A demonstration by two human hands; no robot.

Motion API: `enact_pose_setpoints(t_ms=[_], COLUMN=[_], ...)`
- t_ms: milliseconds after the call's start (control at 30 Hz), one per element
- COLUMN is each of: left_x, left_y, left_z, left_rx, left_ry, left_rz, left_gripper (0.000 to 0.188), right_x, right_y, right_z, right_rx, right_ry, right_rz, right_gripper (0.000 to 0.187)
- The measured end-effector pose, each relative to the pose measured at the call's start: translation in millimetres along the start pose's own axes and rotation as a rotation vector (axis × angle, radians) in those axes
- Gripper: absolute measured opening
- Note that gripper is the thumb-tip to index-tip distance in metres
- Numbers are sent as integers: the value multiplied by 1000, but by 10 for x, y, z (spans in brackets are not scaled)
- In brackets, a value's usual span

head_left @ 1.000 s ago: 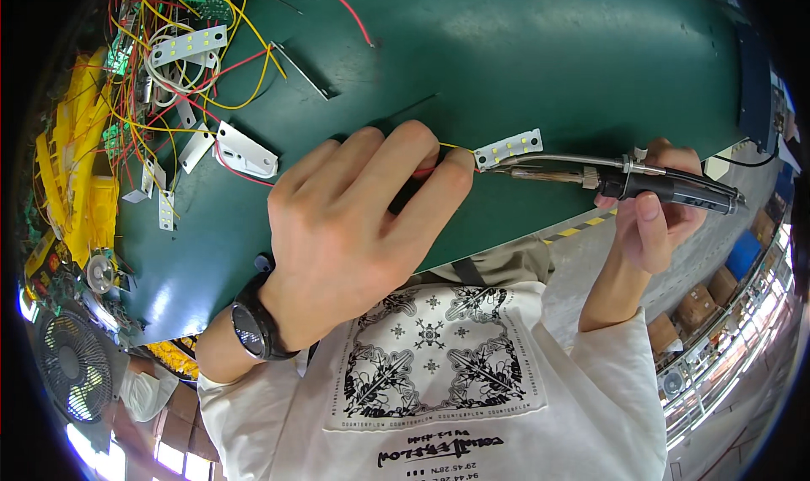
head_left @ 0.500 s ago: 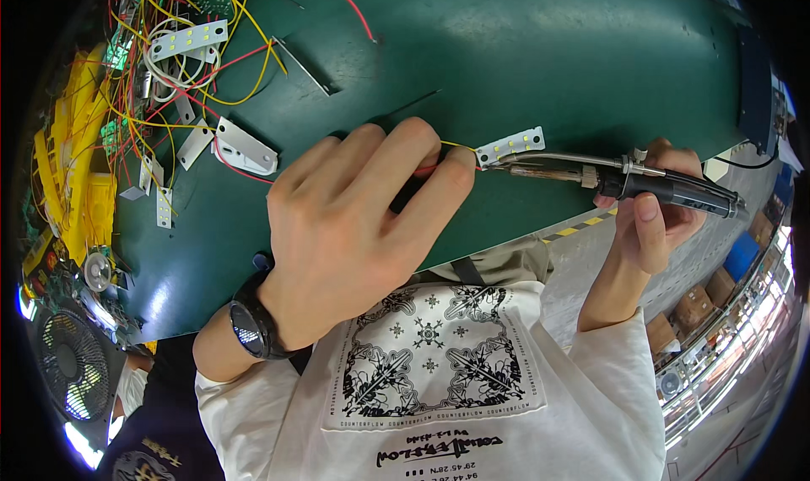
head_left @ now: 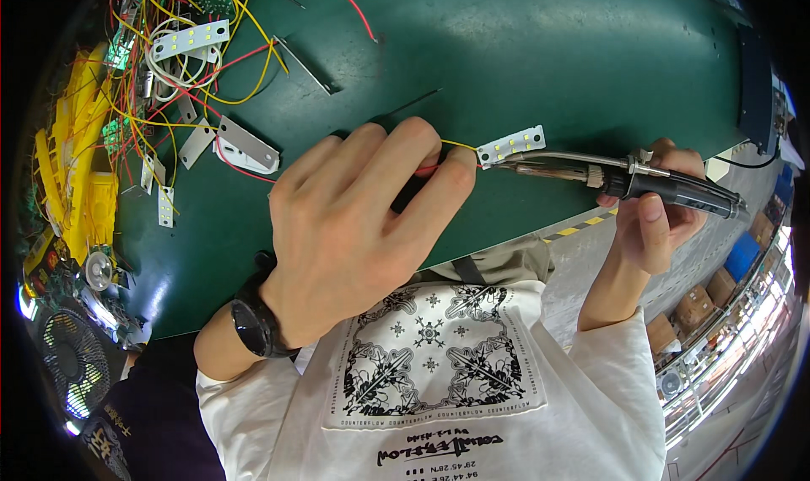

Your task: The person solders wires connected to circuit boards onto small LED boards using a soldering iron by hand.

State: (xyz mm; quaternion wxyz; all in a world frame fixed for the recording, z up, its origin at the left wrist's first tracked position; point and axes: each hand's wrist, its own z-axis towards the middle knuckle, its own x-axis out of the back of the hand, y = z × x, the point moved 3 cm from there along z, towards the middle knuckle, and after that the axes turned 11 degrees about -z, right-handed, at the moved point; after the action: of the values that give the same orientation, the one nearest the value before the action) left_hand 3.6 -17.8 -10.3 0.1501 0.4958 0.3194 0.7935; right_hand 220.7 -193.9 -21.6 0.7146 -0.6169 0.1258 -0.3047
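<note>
My left hand (head_left: 359,207) lies over the green table, its thumb and forefinger pinched on a red wire (head_left: 428,170) and a yellow wire (head_left: 456,144). Both wires lead to the left end of a small white LED strip board (head_left: 512,146), which shows several yellowish LEDs. From the right, my right hand (head_left: 660,219) grips a black soldering iron (head_left: 679,196) with a thin metal feed tube along its top. Its tip and the tube's end reach the lower left corner of the board, at the red wire's end. Whether the tip touches the joint cannot be made out.
Tangled red and yellow wires with more LED boards (head_left: 192,40) lie at the far left, near yellow plastic parts (head_left: 80,152). A loose red wire (head_left: 354,10) lies at the back. A fan (head_left: 74,359) and a person's dark sleeve (head_left: 156,413) are at lower left.
The iron's tip has shifted slightly left, closer to the board's corner. My left wrist has turned a little. The person in dark clothing at lower left has moved.
</note>
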Motion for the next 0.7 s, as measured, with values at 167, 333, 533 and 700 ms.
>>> enact_pose_setpoints(t_ms=[167, 333, 533, 700], left_x=[-34, -47, 0, 7], left_y=[-11, -23, -7, -37], left_z=[-17, -20, -25, -44], left_rx=[-17, -27, -7, -18], left_ry=[34, 36, -3, 21], left_rz=[48, 72, 24, 1], left_gripper=[24, 22, 26, 24], right_x=[4, -9, 16, 26], right_y=[3, -8, 13, 28], right_z=[-11, -6, -15, -38], right_rx=[-41, -54, -27, -64], right_ry=[76, 78, 67, 154], right_rz=[-3, -15, 18, 99], right_gripper=[41, 43, 40, 36])
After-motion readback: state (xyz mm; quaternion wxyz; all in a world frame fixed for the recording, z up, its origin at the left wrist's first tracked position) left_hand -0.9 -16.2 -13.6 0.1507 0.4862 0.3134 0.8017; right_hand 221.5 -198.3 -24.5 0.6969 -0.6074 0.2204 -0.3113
